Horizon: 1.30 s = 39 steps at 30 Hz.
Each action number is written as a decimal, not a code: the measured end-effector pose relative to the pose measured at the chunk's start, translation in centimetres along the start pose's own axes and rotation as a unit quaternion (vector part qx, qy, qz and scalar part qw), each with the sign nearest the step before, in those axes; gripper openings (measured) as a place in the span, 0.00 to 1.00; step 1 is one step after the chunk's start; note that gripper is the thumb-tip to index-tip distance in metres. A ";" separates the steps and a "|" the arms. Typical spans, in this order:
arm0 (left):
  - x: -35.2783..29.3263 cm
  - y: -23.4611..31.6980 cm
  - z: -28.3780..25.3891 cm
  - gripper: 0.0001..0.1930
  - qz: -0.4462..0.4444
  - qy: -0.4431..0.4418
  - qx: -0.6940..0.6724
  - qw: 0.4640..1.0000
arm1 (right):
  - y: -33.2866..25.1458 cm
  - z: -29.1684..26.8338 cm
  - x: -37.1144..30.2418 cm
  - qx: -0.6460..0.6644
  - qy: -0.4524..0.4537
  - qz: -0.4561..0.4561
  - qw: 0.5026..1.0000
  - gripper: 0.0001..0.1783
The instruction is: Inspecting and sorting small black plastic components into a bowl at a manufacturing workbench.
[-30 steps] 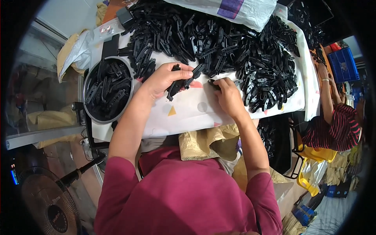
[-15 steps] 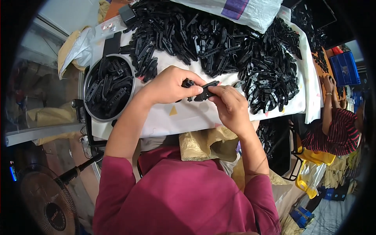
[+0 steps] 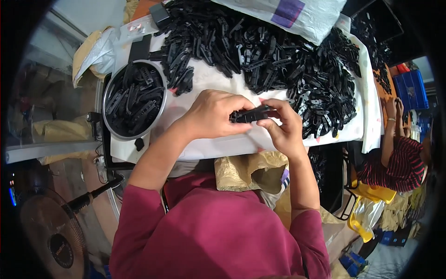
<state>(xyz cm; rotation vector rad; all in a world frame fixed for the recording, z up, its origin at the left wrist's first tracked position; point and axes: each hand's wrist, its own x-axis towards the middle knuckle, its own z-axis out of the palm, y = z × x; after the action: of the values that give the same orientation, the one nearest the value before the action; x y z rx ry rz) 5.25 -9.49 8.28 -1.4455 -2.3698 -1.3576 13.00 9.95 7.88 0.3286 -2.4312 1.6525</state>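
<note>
Above the near part of the cloth-covered table, both hands hold a long, narrow black plastic part (image 3: pixel 250 116). My left hand (image 3: pixel 209 115) is closed round its left end, thumb below and fingers above. At the right end my right hand (image 3: pixel 289 131) pinches it between thumb and curled forefinger. The fingers hide both ends, and whether it is one part or two fitted together I cannot tell. Beyond my hands lie heaps of similar black parts (image 3: pixel 204 44), with a shinier heap (image 3: pixel 320 109) close to my right hand. A grey-rimmed round basin (image 3: pixel 124 137) full of black parts stands to the left.
A white sack (image 3: pixel 309 25) with a purple patch lies across the far heap. A small black piece (image 3: pixel 139 144) rests beside the basin. A fan (image 3: pixel 60 249) stands at lower left. At right, a person in a striped shirt (image 3: pixel 388 160) works near a blue crate (image 3: pixel 411 89).
The black part has turned to lie nearly level across my hands. My right fingers have shifted from over it to its right end. The whole view has shifted slightly.
</note>
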 end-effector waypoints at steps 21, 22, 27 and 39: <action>-13.4 -2.7 -8.8 0.24 -0.219 0.277 0.488 0.798 | -0.4 10.1 4.3 0.059 -0.166 0.149 0.973 0.18; -13.4 -2.9 -8.8 0.23 -0.191 0.293 0.485 0.802 | -0.9 11.5 5.3 0.113 -0.161 0.212 0.957 0.17; -13.4 -3.1 -9.4 0.17 -0.095 0.267 0.435 0.855 | -1.2 16.1 8.9 0.198 -0.144 0.281 0.928 0.17; -14.5 -3.1 -10.7 0.19 -0.002 0.102 0.415 0.904 | -1.5 18.6 11.7 0.222 -0.176 0.359 0.889 0.19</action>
<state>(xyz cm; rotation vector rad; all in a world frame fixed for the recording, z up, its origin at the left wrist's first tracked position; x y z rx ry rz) 7.10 -27.55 6.31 -0.9735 -2.3247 -0.3372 1.67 -8.79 5.66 -0.3007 -2.5645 2.6825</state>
